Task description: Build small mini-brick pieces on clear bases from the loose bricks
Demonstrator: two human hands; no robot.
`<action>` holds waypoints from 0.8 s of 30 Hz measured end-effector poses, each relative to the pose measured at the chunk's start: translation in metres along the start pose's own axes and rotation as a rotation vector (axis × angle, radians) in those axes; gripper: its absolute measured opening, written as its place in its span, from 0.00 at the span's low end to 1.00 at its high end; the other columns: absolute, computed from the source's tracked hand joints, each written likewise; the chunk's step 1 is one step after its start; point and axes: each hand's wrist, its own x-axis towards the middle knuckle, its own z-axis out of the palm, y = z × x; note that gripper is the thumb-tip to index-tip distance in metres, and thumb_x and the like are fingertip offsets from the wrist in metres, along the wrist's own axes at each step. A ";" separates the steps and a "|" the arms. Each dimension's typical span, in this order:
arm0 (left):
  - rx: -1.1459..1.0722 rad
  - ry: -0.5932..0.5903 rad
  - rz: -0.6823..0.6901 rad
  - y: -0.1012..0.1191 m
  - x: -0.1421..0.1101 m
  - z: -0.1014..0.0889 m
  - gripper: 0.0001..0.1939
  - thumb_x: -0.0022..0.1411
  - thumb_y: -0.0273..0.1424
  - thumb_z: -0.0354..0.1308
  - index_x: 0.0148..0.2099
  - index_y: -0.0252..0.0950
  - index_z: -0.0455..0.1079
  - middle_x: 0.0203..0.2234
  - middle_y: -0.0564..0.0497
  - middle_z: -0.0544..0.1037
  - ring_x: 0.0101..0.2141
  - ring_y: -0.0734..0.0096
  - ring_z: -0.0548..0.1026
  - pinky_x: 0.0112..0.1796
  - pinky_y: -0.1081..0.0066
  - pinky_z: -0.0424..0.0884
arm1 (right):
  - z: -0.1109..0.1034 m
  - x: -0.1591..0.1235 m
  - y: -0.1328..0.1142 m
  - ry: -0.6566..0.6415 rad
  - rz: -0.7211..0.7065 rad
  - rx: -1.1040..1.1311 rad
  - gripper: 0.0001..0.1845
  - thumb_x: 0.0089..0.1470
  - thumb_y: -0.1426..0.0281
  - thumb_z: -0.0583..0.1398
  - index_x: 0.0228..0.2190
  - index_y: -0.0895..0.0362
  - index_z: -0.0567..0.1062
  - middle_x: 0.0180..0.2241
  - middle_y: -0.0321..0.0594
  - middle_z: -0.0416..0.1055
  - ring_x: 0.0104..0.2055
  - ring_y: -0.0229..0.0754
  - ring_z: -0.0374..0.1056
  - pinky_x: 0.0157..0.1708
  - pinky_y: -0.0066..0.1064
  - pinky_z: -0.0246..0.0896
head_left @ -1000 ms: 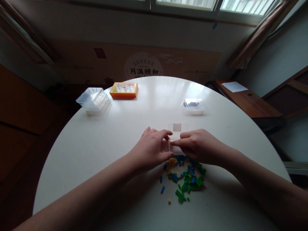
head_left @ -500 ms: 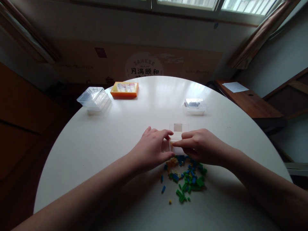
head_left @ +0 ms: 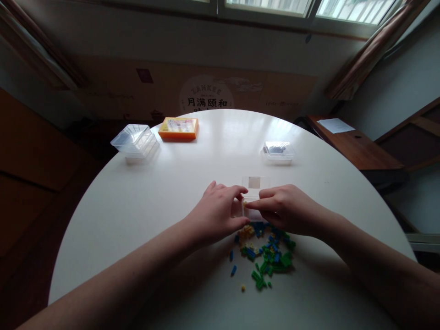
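Observation:
A small clear plastic box (head_left: 255,215) lies on the white table with its hinged lid folded back, away from me. My left hand (head_left: 220,211) grips the box's left side, thumb at the near corner and fingers at the far one. My right hand (head_left: 287,206) reaches in from the right, its index finger extended into the box at the left wall. Something small and yellowish shows at that fingertip; the other fingers are curled. Just in front of the box is a loose pile of small building bricks (head_left: 270,259), green, blue and yellow.
On the round white table (head_left: 144,229), a clear box with a raised lid (head_left: 135,142) and an orange box (head_left: 178,129) stand at the far left. A closed clear case (head_left: 279,152) sits at the far right. Beyond the edge is a wooden desk (head_left: 357,146) with paper (head_left: 336,125).
My right index finger has shifted slightly inside the box, along its left side. The left hand keeps its hold, and the bricks lie as before.

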 end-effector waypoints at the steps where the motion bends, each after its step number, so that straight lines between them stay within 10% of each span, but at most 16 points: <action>1: 0.000 -0.001 -0.001 0.000 0.000 0.000 0.27 0.55 0.39 0.66 0.56 0.39 0.67 0.46 0.48 0.77 0.51 0.53 0.71 0.62 0.43 0.48 | 0.000 0.000 0.000 0.000 0.001 -0.005 0.16 0.58 0.72 0.57 0.45 0.46 0.79 0.27 0.33 0.71 0.25 0.32 0.59 0.26 0.25 0.47; 13: 0.010 -0.006 -0.006 0.000 0.000 0.000 0.29 0.55 0.38 0.66 0.58 0.39 0.66 0.47 0.48 0.78 0.51 0.53 0.71 0.62 0.43 0.47 | -0.017 -0.009 0.001 0.140 -0.029 -0.038 0.15 0.57 0.74 0.57 0.42 0.50 0.80 0.26 0.33 0.70 0.25 0.32 0.59 0.26 0.26 0.47; 24: 0.026 0.031 0.045 -0.003 0.000 0.001 0.29 0.54 0.38 0.68 0.56 0.38 0.67 0.45 0.48 0.78 0.48 0.55 0.71 0.57 0.50 0.57 | -0.032 -0.016 -0.019 -0.179 -0.110 0.030 0.10 0.58 0.74 0.56 0.27 0.55 0.75 0.23 0.32 0.65 0.25 0.32 0.55 0.27 0.27 0.44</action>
